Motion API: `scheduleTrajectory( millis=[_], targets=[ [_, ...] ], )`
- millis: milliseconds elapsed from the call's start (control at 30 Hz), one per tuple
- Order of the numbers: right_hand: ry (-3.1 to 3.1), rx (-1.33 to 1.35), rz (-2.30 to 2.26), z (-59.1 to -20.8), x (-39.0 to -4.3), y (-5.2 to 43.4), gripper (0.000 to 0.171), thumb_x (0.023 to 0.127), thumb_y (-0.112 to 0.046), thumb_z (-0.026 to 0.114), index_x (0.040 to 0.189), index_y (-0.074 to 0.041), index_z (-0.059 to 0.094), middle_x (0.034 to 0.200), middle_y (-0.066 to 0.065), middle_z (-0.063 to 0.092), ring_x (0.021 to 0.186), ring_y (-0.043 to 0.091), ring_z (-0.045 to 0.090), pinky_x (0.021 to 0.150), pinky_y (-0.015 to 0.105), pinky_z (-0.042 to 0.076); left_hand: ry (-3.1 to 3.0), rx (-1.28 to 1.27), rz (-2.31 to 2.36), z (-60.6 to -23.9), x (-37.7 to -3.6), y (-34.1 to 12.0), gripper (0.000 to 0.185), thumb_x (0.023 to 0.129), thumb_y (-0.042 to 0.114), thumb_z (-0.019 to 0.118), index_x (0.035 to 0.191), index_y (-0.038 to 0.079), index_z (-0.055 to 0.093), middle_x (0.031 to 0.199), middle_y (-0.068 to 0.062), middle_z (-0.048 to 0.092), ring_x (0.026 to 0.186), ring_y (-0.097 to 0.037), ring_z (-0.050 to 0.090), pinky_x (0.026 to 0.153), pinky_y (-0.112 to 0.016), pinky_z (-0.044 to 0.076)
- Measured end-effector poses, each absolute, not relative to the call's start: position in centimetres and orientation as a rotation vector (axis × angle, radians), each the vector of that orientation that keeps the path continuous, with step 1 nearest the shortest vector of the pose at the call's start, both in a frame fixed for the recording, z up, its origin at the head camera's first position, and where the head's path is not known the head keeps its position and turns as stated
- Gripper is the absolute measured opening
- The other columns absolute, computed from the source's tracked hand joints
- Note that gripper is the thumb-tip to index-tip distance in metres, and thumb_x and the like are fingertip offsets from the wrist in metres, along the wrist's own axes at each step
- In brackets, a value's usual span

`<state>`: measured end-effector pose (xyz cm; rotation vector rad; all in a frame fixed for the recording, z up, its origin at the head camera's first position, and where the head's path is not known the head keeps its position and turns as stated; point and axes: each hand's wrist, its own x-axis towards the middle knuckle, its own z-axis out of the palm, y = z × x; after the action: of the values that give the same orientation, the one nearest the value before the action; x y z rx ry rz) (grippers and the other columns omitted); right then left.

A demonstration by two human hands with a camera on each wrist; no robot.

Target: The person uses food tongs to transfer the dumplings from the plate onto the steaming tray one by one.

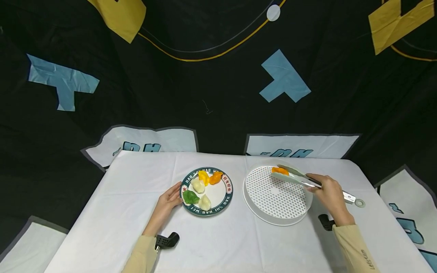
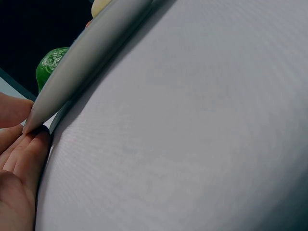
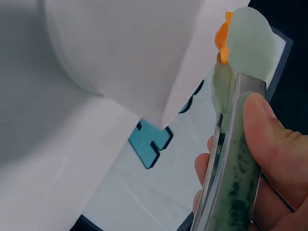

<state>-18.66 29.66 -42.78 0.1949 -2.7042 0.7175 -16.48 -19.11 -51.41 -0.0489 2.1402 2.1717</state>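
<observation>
My left hand (image 1: 167, 200) pinches the left rim of a round plate (image 1: 219, 198) with a green lettered border, thumb above and fingers beneath in the left wrist view. On the plate lie dumpling-shaped pieces: a yellow one (image 1: 203, 177), an orange one (image 1: 216, 178), a green one (image 1: 190, 197) and pale ones (image 1: 205, 203). My right hand (image 1: 329, 195) grips metal tongs (image 3: 231, 168) with pale green tips. Between those tips another orange dumpling (image 1: 280, 171) is held over the far part of a white perforated steamer tray (image 1: 273, 197).
A white cloth covers the table (image 1: 211, 242), with the plate left of the steamer tray. Behind stands a black backdrop (image 1: 205, 98) with blue and yellow shapes. Black wrist cameras (image 1: 168, 240) sit at both sleeves.
</observation>
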Motion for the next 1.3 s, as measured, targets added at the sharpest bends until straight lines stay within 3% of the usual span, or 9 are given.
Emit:
scheduleTrajectory(
  millis=[400,733,1067,1300],
  targets=[
    [-2.717,0.177,0.631,-43.2,-18.4,30.6,0.041,0.068,0.007,0.074,0.108,0.01,0.066,0.095,0.03,0.065,0.084,0.045,0.059,0.064,0.056,0.045,2.15,-0.047,2.169,-51.5,-16.5,-19.1,0.063,0.089,-0.004,0.055,0.147,-0.002,0.031,0.15,-0.021,0.031,0.136,-0.028,0.033,0.101,-0.015,0.036],
    [-2.783,0.12,0.646,-43.5,-17.8,30.8,0.048,0.068,0.004,0.075,0.114,0.012,0.062,0.103,0.035,0.061,0.091,0.049,0.056,0.069,0.06,0.046,2.153,-0.057,2.167,-51.5,-16.5,-19.1,0.062,0.089,-0.005,0.054,0.147,-0.002,0.031,0.149,-0.021,0.032,0.136,-0.028,0.034,0.101,-0.014,0.036],
    [-2.771,0.123,0.664,-43.0,-17.9,30.3,0.051,0.067,0.003,0.075,0.116,0.011,0.062,0.104,0.033,0.061,0.084,0.04,0.056,0.067,0.055,0.046,2.163,-0.054,2.165,-51.5,-16.5,-19.2,0.062,0.089,-0.005,0.054,0.147,-0.002,0.031,0.149,-0.021,0.032,0.136,-0.028,0.034,0.101,-0.014,0.036],
    [-2.756,0.133,0.695,-42.4,-17.7,29.5,0.052,0.068,0.003,0.077,0.116,0.012,0.061,0.113,0.034,0.059,0.098,0.046,0.055,0.078,0.061,0.046,2.162,-0.052,2.158,-51.6,-16.6,-19.2,0.062,0.089,-0.004,0.054,0.147,-0.002,0.031,0.15,-0.021,0.032,0.136,-0.028,0.034,0.101,-0.014,0.036]
  ],
)
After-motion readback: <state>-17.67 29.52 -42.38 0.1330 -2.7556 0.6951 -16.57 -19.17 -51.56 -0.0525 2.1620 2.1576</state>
